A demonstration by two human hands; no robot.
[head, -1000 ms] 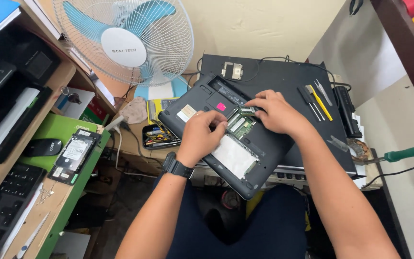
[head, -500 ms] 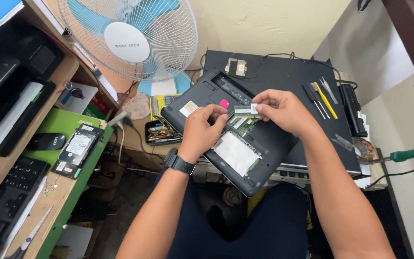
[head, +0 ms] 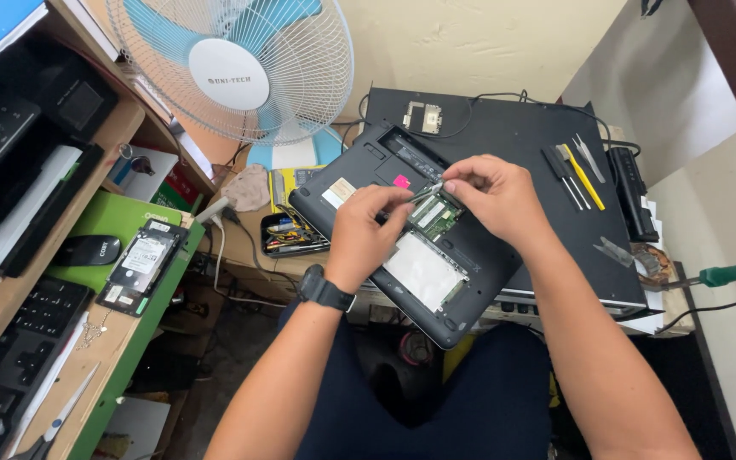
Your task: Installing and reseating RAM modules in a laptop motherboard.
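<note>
A black laptop (head: 462,281) lies upside down in front of me, its bottom cover off, resting partly on a second black laptop (head: 513,128). In the open bay sits a green memory module (head: 436,217). My left hand (head: 368,234) and my right hand (head: 491,196) meet just above it. Together their fingertips pinch a thin green memory module (head: 426,192) by its two ends, tilted up out of the bay. A black watch (head: 325,290) is on my left wrist.
A white and blue fan (head: 240,68) stands behind the laptop. Small screwdrivers and a yellow tool (head: 577,170) lie on the second laptop. A green-handled tool (head: 730,273) sits at right. A hard drive (head: 138,264), mouse (head: 87,250) and keyboard (head: 19,349) rest on the left shelf.
My hands have lifted from pressing in the memory bay. They now hold a memory module raised between the fingertips. The view has shifted slightly.
</note>
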